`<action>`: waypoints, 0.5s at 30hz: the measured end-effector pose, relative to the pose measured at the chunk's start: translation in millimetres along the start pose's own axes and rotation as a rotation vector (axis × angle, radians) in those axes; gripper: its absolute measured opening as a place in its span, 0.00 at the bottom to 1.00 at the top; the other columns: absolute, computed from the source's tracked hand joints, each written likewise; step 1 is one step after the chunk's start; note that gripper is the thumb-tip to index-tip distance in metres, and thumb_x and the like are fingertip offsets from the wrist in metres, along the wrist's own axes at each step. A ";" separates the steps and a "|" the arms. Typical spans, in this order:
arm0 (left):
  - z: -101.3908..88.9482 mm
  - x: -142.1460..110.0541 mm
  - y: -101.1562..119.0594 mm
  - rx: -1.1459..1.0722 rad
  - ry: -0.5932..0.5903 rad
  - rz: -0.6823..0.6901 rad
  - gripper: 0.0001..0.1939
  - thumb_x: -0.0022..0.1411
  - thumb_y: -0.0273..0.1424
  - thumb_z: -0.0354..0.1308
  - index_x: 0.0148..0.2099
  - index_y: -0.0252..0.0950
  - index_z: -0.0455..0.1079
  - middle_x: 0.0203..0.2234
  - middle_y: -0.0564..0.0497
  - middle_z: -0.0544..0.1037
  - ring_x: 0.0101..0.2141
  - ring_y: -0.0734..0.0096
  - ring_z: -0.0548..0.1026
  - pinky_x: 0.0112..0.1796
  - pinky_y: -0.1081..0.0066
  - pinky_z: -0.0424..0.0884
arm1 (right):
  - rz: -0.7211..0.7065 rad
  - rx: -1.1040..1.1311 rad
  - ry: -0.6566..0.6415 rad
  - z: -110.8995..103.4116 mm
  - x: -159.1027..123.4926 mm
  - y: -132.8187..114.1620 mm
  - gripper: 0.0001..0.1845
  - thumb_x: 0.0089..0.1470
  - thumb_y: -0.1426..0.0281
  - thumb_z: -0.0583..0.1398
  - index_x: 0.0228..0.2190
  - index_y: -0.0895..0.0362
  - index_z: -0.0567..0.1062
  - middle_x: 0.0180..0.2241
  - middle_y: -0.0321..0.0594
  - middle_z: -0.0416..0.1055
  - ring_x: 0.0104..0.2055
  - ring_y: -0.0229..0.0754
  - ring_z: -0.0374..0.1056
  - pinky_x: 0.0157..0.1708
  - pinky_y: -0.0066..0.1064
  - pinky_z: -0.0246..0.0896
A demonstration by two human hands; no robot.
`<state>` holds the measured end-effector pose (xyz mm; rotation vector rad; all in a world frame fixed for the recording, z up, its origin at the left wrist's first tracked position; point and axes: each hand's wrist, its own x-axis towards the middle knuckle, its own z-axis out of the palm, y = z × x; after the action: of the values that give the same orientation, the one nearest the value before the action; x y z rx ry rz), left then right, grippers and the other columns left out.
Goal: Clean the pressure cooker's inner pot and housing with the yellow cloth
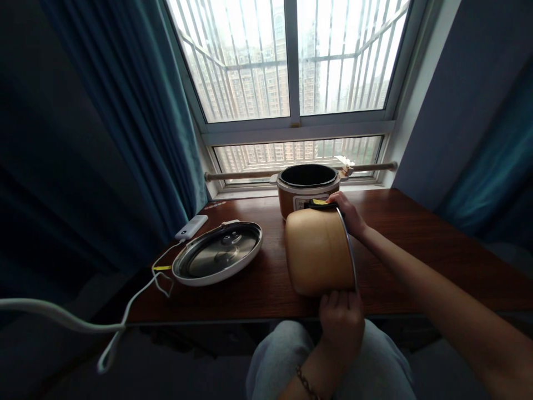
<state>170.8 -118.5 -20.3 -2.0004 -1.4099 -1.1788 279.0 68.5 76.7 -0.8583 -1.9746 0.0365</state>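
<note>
A gold-coloured inner pot [318, 253] is tipped on its side above the front of the table, its open mouth turned to the right and its inside hidden from me. My left hand [341, 319] is closed on the pot's lower rim, with the thumb out of sight. Up at the top of the rim, my right hand [345, 213] grips the pot beside a black piece with yellow on it [320, 204]. Behind the pot stands the cooker body [287, 203], uncovered, dark inside, with a panel on its front. To the left, a round lid [222, 253] lies with its metal underside up.
A white power strip or similar device [191, 228] with a white cable [137, 294] lies at the table's left edge. A yellow strip [162, 268] is near the lid. Blue curtain [137, 111] hangs left; a barred window [266, 66] is behind the brown table [400, 222].
</note>
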 end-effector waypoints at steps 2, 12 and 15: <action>1.3 1.9 2.1 0.010 -0.003 -0.014 0.12 0.56 0.25 0.55 0.21 0.37 0.63 0.15 0.54 0.68 0.21 0.68 0.66 0.28 0.65 0.54 | -0.011 -0.006 -0.053 -3.1 2.4 2.1 0.10 0.48 0.74 0.54 0.35 0.54 0.63 0.36 0.40 0.61 0.39 0.41 0.61 0.40 0.33 0.58; 3.8 12.6 10.1 0.044 -0.055 -0.055 0.11 0.54 0.26 0.56 0.21 0.37 0.63 0.15 0.53 0.68 0.22 0.67 0.66 0.27 0.65 0.54 | 0.059 0.046 -0.372 -36.6 19.0 7.3 0.25 0.35 0.80 0.59 0.40 0.55 0.70 0.42 0.41 0.69 0.43 0.44 0.65 0.43 0.35 0.60; 4.2 12.7 9.7 0.037 -0.062 -0.049 0.10 0.54 0.25 0.56 0.21 0.37 0.64 0.16 0.52 0.69 0.22 0.67 0.67 0.26 0.66 0.55 | 0.331 0.222 -0.347 -56.1 17.5 5.9 0.20 0.32 0.80 0.61 0.34 0.57 0.74 0.34 0.38 0.73 0.36 0.42 0.68 0.35 0.32 0.64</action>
<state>182.9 -112.3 -11.0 -2.0030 -1.5081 -1.1116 320.5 65.8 118.7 -1.0753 -2.0706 0.6214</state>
